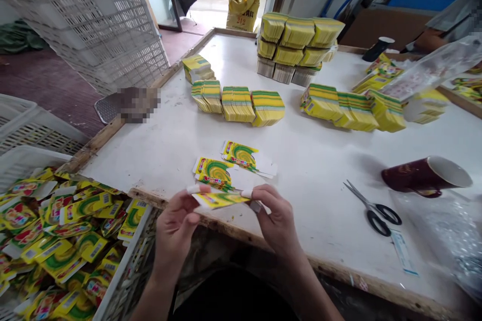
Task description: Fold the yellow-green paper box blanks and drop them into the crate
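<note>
My left hand (176, 223) and my right hand (276, 218) pinch the two ends of one flat yellow carton blank (218, 199), held level just above the near edge of the white table (301, 160). White tape covers some fingertips on both hands. Right behind the held blank lie two small piles of the same yellow-green flat blanks (214, 171), the second pile (241, 154) a little farther back. To my left, a white crate (124, 261) is full of loose blanks (56, 241).
Rows of bundled blanks (237, 104) and a tall stack (297, 45) stand farther back. Scissors (372, 208) and a tipped dark red mug (425, 176) lie at right, beside clear plastic bags (452, 235). Another person's arm (429, 40) shows at far right. White crates (94, 20) stand at left.
</note>
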### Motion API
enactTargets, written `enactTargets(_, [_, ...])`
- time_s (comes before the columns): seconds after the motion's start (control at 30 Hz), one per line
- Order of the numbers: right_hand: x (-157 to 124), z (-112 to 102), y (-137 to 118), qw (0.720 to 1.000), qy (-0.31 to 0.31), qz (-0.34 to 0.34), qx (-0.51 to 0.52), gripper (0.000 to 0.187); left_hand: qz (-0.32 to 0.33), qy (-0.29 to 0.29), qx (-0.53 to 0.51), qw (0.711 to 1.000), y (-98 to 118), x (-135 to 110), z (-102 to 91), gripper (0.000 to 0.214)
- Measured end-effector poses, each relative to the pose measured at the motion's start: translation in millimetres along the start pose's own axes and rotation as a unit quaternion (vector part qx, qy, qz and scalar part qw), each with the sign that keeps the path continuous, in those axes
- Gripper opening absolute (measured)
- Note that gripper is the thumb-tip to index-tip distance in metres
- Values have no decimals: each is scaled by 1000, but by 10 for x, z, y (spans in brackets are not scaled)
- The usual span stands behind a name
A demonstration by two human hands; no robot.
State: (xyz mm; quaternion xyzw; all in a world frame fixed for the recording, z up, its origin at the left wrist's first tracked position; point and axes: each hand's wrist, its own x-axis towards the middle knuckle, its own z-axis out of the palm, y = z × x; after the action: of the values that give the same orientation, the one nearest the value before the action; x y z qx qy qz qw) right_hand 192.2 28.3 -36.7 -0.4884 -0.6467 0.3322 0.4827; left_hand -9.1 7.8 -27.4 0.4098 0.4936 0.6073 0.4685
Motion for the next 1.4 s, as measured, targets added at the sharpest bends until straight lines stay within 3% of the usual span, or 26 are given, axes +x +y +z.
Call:
enactTargets(0.07, [19,-72,3,992,3,-73,-102,30,79,-17,90,993,156,42,-53,71])
enactTargets(0.13, [-8,-71,-18,978,-43,-134,-154,34,135,-48,231,962,237,68,-63,93])
enactTargets(0.2, [-66,-10,-55,969,-96,-174,-149,37,135,-114,339,924,216,77,-36,98])
enactTargets(0.27, [-122,64,-89,975,-78,-168,-121,43,96,-170,387,901,124,68,2,85])
enactTargets(0.33, [-152,110,-107,993,-2,-92,-79,58,78,-177,408,892,20,37,32,70])
enactTargets(0.4, [-159,130,-107,999,24,24,1,70,93,-153,411,894,-55,-20,58,69])
enactTargets(0.47, [-161,153,-102,983,-42,133,116,65,106,-154,379,906,-91,-95,91,72])
enactTargets(0.57, [-182,223,-104,920,-140,239,278,47,113,-181,314,925,-105,-187,146,71])
enactTargets(0.67, [-206,285,-113,891,-138,271,336,46,147,-182,305,923,-115,-212,164,66])
enactTargets(0.77, [-208,279,-130,927,-109,228,278,52,162,-184,329,912,-122,-194,148,63])
enactTargets(0.87, [-195,232,-170,956,-135,156,209,61,149,-189,341,909,-112,-178,148,66])
enactTargets(1.0, [-178,189,-232,957,-166,129,202,63,137,-181,341,912,-76,-163,171,64])
enactTargets(1.1, [-189,191,-250,960,-185,109,181,58,130,-206,326,914,-69,-145,174,53])
enactTargets(1.23, [-199,217,-210,969,-231,5,89,66,145,-194,305,921,-131,-130,170,68])
enactTargets(1.33, [-175,205,-120,981,-183,-30,48,56,156,-151,359,908,-189,-119,159,74])
enactTargets(1.4, [-163,173,-46,990,-138,-30,31,54,148,-155,404,889,-207,-107,133,69])
